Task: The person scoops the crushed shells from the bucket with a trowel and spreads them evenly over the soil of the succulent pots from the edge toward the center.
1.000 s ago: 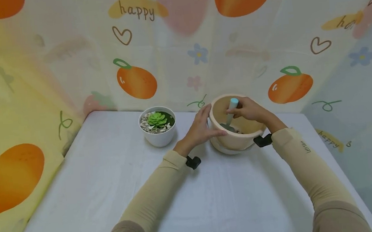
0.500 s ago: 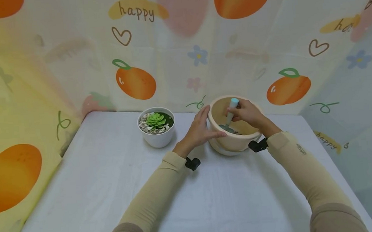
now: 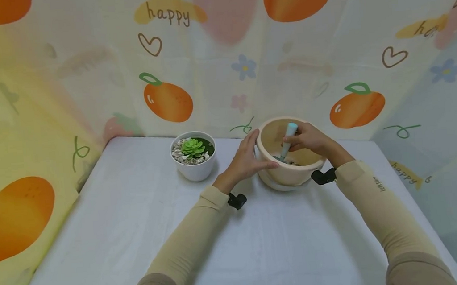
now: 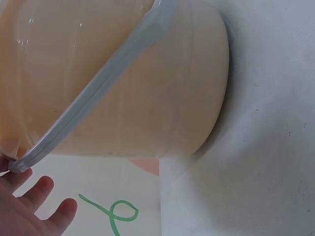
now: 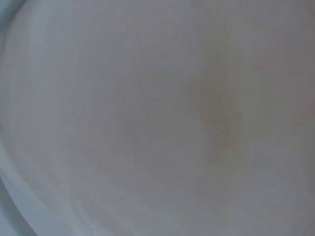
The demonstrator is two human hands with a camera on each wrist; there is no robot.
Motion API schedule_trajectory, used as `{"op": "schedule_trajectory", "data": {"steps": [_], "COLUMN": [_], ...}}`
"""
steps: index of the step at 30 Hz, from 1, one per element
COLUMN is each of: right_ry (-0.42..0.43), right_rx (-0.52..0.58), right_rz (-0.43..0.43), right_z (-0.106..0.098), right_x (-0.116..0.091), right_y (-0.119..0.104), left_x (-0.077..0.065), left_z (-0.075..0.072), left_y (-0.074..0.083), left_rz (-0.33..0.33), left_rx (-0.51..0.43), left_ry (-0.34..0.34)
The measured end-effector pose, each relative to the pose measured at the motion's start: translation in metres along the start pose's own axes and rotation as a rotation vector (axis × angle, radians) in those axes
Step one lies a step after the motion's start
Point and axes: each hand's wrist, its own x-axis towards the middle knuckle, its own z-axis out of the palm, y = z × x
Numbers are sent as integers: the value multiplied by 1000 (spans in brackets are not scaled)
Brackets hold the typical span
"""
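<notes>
A beige bucket [image 3: 289, 175] stands at the right back of the table, its pale grey bail handle [image 4: 93, 91] hanging down the side. My left hand [image 3: 243, 159] steadies its left side, thumb across the front of the rim and straight fingers along the edge. In the left wrist view, fingertips lie beside the end of the bail. Over the bucket's mouth, my right hand [image 3: 310, 139] grips the light blue and whitish handle of a small trowel [image 3: 290, 136]. Its grey blade points down inside, beside a little pebbly material [image 3: 293, 163]. The right wrist view is a pale blur.
A white pot [image 3: 196, 172] with a green succulent [image 3: 192, 148] and pale pebbles stands left of the bucket. White cloth covers the table [image 3: 137, 212]. A printed curtain [image 3: 215, 81] hangs close behind and along both sides.
My right hand shifts slightly right and tilts the trowel further over; less of its blade shows now. My left hand, the bucket and the pot stay in place.
</notes>
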Motion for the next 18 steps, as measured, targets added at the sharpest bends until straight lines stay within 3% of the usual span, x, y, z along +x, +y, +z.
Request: {"op": "schedule_trajectory", "data": {"steps": [8,18], "right_ry": [143,221], "right_rx": [119,504], "right_rz": [87,112], "right_z": [7,-12], "right_x": [3,-13], "right_y": [1,-4], "left_x": [0,-1], "left_z": [2,0], "left_y": [-1,1], "left_rz": [-15,26], "left_rx": [-8,16], "left_ry": [-7,1]}}
